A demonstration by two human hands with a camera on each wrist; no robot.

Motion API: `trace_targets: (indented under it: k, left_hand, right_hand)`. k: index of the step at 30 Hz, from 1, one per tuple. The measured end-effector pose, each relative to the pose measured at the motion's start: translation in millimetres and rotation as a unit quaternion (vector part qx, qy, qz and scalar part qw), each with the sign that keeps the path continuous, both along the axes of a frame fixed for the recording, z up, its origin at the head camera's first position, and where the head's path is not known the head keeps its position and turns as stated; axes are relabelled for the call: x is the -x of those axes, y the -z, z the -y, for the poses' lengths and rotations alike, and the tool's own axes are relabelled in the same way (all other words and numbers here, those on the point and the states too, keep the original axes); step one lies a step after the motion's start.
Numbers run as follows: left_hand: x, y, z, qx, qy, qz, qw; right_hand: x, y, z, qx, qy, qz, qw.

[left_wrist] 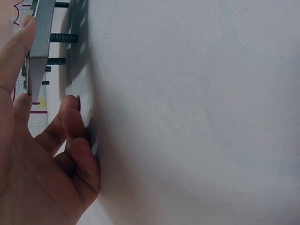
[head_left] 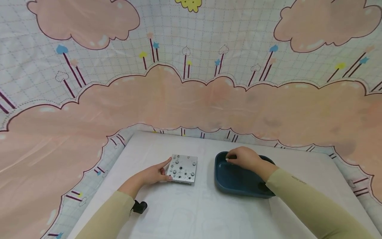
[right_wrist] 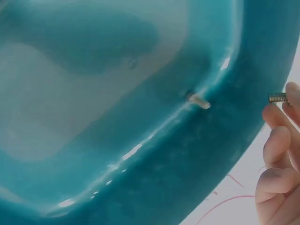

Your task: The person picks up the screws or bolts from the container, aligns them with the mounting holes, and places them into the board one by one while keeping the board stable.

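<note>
With thumb and forefinger, my left hand [head_left: 152,175] holds a square silver metal plate [head_left: 189,162] by its left side. Several bolt heads and holes dot its top face. Threaded bolt shanks [left_wrist: 63,38] stick out of its underside in the left wrist view, where the hand's other fingers are curled beneath. Over the far left part of a dark blue tray [head_left: 219,184], my right hand [head_left: 244,157] pinches a small screw [right_wrist: 276,97] between its fingertips, threaded end showing. A second screw [right_wrist: 199,101] lies inside the tray against its wall.
Both plate and tray are on a white-covered table [head_left: 206,215], the tray to the right of the plate. A black wrist camera [head_left: 139,207] juts out beside the left sleeve. A patterned cloth [head_left: 191,103] hangs behind the table.
</note>
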State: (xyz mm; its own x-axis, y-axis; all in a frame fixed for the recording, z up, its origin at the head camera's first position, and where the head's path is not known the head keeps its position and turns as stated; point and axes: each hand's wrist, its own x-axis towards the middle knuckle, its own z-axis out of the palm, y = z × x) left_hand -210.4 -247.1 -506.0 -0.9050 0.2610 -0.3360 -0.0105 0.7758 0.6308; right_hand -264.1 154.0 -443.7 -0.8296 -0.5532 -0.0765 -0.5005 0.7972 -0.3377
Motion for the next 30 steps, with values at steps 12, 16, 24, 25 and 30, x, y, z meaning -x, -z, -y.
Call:
trace_targets:
  k: [12,16,24,25,30]
  left_hand:
    - [-3.7,6.1,3,-0.002,0.002,0.001,1.0]
    - [-2.1,5.6,2,0.002,0.002,-0.002,1.0]
    - [1.4,3.8,-1,0.008,-0.003,-0.001,1.0]
    - [1.9,3.7,-1,0.008,-0.004,0.001,1.0]
    - [3.6,3.6,0,0.008,0.002,0.002,1.0]
  right_hand:
    - [-2.8,-12.1,40,0.041,0.015,0.025,0.999]
    - [-2.5,-14.4,60,0.053,0.015,0.043,0.998]
    - [-4.3,-11.1,98,0.069,0.015,0.069,0.995]
    - [-4.8,-10.1,103,0.069,0.015,0.069,0.995]
    - [-8.7,-6.4,127,0.068,0.004,0.062,0.996]
